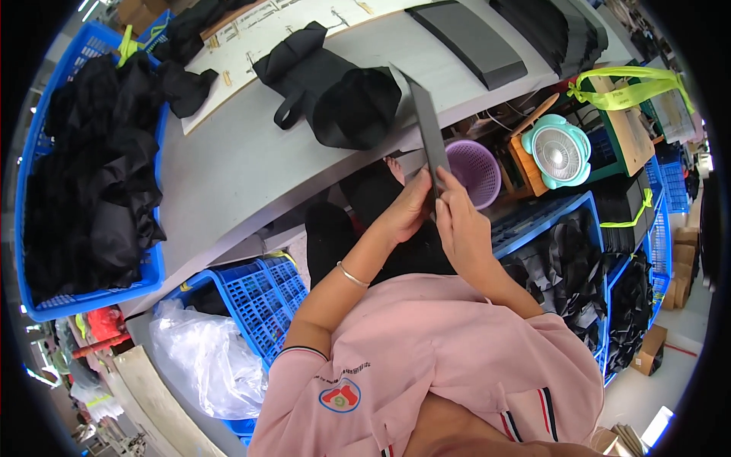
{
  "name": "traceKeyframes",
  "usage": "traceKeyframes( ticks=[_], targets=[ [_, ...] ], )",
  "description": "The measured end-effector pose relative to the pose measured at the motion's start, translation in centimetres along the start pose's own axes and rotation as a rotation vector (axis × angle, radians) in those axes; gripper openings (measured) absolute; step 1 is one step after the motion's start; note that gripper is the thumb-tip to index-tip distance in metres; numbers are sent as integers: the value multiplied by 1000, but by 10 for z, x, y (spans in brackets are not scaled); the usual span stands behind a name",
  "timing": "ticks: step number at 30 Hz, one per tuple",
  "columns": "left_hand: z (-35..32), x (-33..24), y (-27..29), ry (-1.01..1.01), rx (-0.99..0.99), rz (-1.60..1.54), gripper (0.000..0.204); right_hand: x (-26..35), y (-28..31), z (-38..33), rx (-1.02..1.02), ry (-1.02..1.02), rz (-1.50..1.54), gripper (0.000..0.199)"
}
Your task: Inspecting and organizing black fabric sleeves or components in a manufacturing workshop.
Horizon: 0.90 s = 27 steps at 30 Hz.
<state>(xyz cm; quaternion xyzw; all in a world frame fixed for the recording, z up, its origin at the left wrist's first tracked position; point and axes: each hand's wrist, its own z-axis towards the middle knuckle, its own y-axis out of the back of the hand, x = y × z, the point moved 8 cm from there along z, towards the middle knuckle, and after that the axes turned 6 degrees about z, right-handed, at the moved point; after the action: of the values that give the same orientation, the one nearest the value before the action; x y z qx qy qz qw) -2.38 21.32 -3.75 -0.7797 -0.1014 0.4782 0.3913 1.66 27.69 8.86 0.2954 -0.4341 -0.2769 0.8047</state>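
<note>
In front of my lap I hold a thin dark grey flat panel [428, 126], tilted so that it shows nearly edge-on. The fingers of my left hand [410, 207] are closed on its near end. My right hand [462, 221] pinches the same end from the other side, close beside the left. Beyond the panel's left side, a black fabric bag-like piece [354, 107] with a small loop lies on the grey table [221, 164]. Farther right on the table is a dark grey panel with black edges [472, 46].
A blue crate [160, 221] of black fabric pieces stands at the left. Dark pieces are stacked [556, 34] at the far right of the table. Below are a purple basket [476, 171], a turquoise fan [560, 152], another blue crate [548, 221] and clear plastic [209, 358].
</note>
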Motion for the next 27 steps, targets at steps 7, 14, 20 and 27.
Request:
traceKeyframes(
  ticks=[7, 14, 20, 27],
  targets=[
    [-28, -52, -26, -311, 123, -62, 72, -24, 8, -27, 121, -391, 592, 10],
    [-53, -73, -10, -309, -197, -58, 39, -2, 20, -9, -222, -67, 246, 31],
    [-81, -97, -2, -588, -466, 590, 38, -38, -29, -12, 155, -480, 971, 47],
    [-104, -158, 46, -887, -1193, 1357, 23, -66, -50, 0, 328, -456, 994, 39]
  ],
)
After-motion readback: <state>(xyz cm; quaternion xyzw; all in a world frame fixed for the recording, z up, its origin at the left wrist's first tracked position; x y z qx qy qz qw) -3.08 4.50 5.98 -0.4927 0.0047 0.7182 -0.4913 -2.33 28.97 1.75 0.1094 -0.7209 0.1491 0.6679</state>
